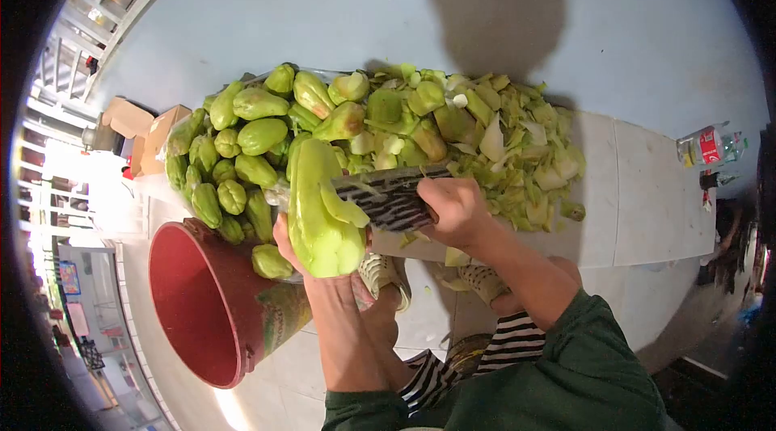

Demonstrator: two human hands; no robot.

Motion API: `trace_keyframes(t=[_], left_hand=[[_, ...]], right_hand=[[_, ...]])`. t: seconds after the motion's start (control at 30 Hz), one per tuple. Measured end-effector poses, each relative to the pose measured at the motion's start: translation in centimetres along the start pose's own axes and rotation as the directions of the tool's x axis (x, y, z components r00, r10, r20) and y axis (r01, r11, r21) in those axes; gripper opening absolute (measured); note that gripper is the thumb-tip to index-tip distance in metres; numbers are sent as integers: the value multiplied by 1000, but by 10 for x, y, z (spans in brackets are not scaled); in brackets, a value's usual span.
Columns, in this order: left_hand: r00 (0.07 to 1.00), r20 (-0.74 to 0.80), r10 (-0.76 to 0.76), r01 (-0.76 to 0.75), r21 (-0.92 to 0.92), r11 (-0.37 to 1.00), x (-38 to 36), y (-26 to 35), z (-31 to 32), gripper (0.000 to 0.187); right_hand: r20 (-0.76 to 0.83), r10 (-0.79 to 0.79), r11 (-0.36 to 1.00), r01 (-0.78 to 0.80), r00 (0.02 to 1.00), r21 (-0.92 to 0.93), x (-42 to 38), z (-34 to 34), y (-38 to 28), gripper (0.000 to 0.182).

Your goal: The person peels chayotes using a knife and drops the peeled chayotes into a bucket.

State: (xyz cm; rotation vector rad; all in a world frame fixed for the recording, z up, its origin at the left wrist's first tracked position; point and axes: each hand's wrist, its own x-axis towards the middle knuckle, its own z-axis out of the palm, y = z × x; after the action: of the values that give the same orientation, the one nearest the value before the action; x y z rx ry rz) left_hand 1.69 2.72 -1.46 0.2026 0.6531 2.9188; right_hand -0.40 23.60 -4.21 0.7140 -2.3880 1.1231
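Observation:
My left hand point(284, 242) is wrapped round a large pale green chayote point(314, 197), which hides most of its fingers. The chayote's lower end shows bare cut facets, and a strip of peel point(343, 206) curls off its right side. In my closed right hand point(454, 206) is a wide cleaver point(388, 198) with a dark, light-streaked blade. Its blade points left, with the tip right beside the peel strip. Behind my hands lies a heap of whole chayotes point(263, 136), and right of it spreads a pile of peelings point(525, 152).
A red bucket point(190, 302) lies tilted at the left, its mouth facing me. One chayote point(272, 261) rests beside it. An open cardboard box point(153, 136) stands far left. A plastic bottle point(711, 146) lies at the right by the blue wall point(323, 11). My feet are below the pile.

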Motion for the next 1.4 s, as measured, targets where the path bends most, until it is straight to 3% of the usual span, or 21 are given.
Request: trace_keyframes(t=[0.03, 0.1, 0.2, 0.27, 0.3, 0.4, 0.53, 0.6, 0.63, 0.7, 0.73, 0.77, 0.8, 0.83, 0.9, 0.93, 0.97, 1.07, 1.2, 1.27, 1.4], left_hand=[[1000, -3, 0, 0, -3, 1000, 1, -3, 0, 69], [893, -432, 126, -81, 122, 989, 4, -8, 3, 70], [918, -371, 141, -83, 168, 982, -5, -5, -15, 59], [946, -308, 105, -39, 213, 976, -9, -7, -22, 55], [927, -369, 61, 12, 194, 981, -4, -10, -15, 55], [988, -149, -52, 70, 123, 990, 4, -7, -9, 56], [953, -292, 83, -74, 44, 996, 2, -16, 0, 59], [941, -335, 49, -31, 57, 998, -3, -15, -17, 65], [866, -481, 136, 18, 302, 953, 1, -22, -20, 70], [881, -467, 70, 40, 222, 974, 6, -20, -21, 74], [887, -460, 50, 46, 195, 980, 10, -19, -18, 76], [979, -195, -53, 86, 160, 983, 11, -15, -14, 78], [986, 80, -149, 137, 138, 981, 11, -13, -8, 80], [986, 77, -145, 134, 136, 982, 10, -14, -2, 80], [989, -132, -69, 66, -33, 997, 8, -20, 7, 81], [995, -82, -58, 48, -120, 992, 8, -21, 5, 78], [995, -82, -52, 42, -119, 992, 8, -20, 2, 78], [919, -387, 69, -75, 1, 997, 11, -22, 0, 72], [848, -509, 144, -103, 109, 989, 10, -20, -3, 74], [980, -199, 15, -15, 6, 1000, 6, -16, -22, 73], [975, -218, 38, -53, -65, 996, 10, -21, -2, 77]], right_hand=[[-18, -58, 998, 58, 998, 17, 2, -2, -1, 21], [-32, -115, 992, 117, 993, 40, 3, -7, -9, 22], [-17, -141, 987, 142, 990, 75, 6, -10, -13, 20], [18, 107, 994, -107, 994, 24, 4, -3, -1, 17], [11, 109, 994, -109, 994, 18, 1, 0, 4, 17], [-2, 97, 994, -97, 995, -59, -3, 3, 6, 12], [11, -24, 999, 24, 1000, -33, 1, -10, 7, 13], [45, 143, 990, -144, 989, 2, 2, -9, 7, 13], [41, 147, 989, -147, 988, 4, 0, -5, 9, 13], [21, 372, 915, -364, 928, -173, -3, 8, 21, 18], [123, 415, 903, -392, 902, -173, -5, 5, 26, 17], [118, 411, 905, -388, 904, -176, -6, 5, 29, 17], [103, 385, 918, -369, 917, -143, -7, 5, 28, 16], [91, 357, 931, -347, 930, -110, -8, 5, 27, 16], [106, 357, 934, -354, 928, -47, -8, 3, 21, 17], [111, 356, 933, -359, 928, 11, -7, 1, 19, 18], [113, 350, 935, -354, 930, 12, -6, -1, 16, 18], [-100, -88, 995, 92, 991, 32, 0, -9, 3, 24], [-92, -210, 977, 213, 973, 18, -3, -9, -2, 21], [-89, -225, 973, 228, 970, 27, -5, -5, 1, 21], [-50, -246, 968, 248, 968, 28, -6, -6, 1, 19]])
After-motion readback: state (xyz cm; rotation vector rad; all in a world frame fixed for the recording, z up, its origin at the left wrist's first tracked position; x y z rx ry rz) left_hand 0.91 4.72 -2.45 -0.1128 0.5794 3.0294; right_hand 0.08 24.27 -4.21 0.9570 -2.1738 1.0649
